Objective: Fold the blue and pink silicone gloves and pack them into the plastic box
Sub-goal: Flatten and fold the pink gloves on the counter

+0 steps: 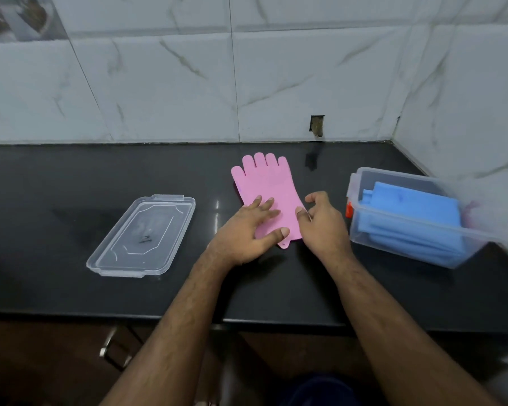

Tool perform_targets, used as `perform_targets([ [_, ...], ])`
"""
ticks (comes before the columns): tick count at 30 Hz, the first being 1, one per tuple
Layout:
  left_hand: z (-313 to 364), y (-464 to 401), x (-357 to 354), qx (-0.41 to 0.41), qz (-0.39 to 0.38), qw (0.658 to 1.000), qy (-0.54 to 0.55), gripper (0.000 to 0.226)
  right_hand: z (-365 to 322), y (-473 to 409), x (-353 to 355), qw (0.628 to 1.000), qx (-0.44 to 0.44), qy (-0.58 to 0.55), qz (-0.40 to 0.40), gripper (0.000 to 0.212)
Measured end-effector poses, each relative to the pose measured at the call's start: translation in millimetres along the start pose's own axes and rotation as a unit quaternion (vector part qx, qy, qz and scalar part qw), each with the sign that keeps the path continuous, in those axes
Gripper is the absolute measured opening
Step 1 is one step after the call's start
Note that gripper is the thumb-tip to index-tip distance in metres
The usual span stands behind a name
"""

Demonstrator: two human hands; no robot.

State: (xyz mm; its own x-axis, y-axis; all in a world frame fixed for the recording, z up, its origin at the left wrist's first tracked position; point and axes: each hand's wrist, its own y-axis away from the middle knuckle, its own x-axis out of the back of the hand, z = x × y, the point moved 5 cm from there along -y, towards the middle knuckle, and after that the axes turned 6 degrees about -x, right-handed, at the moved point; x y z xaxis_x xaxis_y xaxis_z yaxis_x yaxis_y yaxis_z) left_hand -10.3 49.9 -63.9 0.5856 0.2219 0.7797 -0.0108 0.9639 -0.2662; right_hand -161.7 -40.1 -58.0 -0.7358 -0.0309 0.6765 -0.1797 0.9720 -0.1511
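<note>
Toward the left of the dark desk (41, 186), the clear lid (143, 235) lies flat, well apart from your hands. Your left hand (247, 232) rests palm down on the cuff half of the pink glove (266, 189), its fingers (264, 206) spread apart and flat on the silicone, the thumb pressing near the cuff's hanging tab. The glove lies flat mid-desk, long axis running from the front edge toward the back wall, tilted slightly left, its 5 digits pointing at the wall. Your right hand (323, 221) sits at the glove's right edge, fingers loosely curled, thumb touching that edge; you cannot tell whether it pinches the silicone. Near the desk's right back corner, the plastic box (364, 230) stands open with the folded blue gloves (414, 221) inside, a trace of pink showing at its far right wall.
</note>
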Motion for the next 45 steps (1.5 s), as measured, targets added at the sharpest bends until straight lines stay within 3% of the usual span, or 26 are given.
perform_targets([
  [5, 16, 31, -4, 0.017, -0.002, 0.999, -0.046, 0.079, 6, 36, 18, 0.998, 0.038, -0.042, -0.012, 0.007],
  [11, 22, 64, -2, 0.074, 0.044, 0.996, 0.007, 0.097, 13, 66, 31, 0.982, 0.031, -0.163, -0.084, 0.014],
  [18, 35, 90, -2, 0.062, 0.056, 0.997, -0.004, 0.103, 26, 101, 52, 0.904, 0.041, -0.389, -0.169, 0.023],
  [24, 46, 105, 0, 0.066, 0.103, 0.993, 0.007, 0.085, 30, 136, 60, 0.936, 0.111, -0.308, -0.130, 0.038],
  [28, 52, 120, -4, 0.049, 0.163, 0.983, 0.066, 0.046, 33, 162, 57, 0.943, 0.125, -0.289, -0.103, 0.032],
  [31, 62, 134, -5, 0.037, 0.265, 0.952, 0.147, 0.033, 37, 182, 62, 0.947, 0.104, -0.293, -0.077, 0.029],
  [35, 84, 166, -4, -0.022, 0.384, 0.915, 0.122, 0.026, 47, 212, 73, 0.959, 0.132, -0.251, -0.004, 0.038],
  [38, 110, 180, -5, -0.083, 0.385, 0.910, 0.127, 0.019, 55, 228, 74, 0.960, 0.156, -0.232, 0.013, 0.064],
  [40, 129, 185, -7, -0.114, 0.374, 0.910, 0.141, 0.019, 62, 228, 75, 0.969, 0.145, -0.195, 0.033, 0.068],
  [45, 161, 196, -20, -0.134, 0.363, 0.901, 0.195, 0.017, 57, 225, 89, 0.962, 0.217, -0.139, 0.094, 0.036],
])
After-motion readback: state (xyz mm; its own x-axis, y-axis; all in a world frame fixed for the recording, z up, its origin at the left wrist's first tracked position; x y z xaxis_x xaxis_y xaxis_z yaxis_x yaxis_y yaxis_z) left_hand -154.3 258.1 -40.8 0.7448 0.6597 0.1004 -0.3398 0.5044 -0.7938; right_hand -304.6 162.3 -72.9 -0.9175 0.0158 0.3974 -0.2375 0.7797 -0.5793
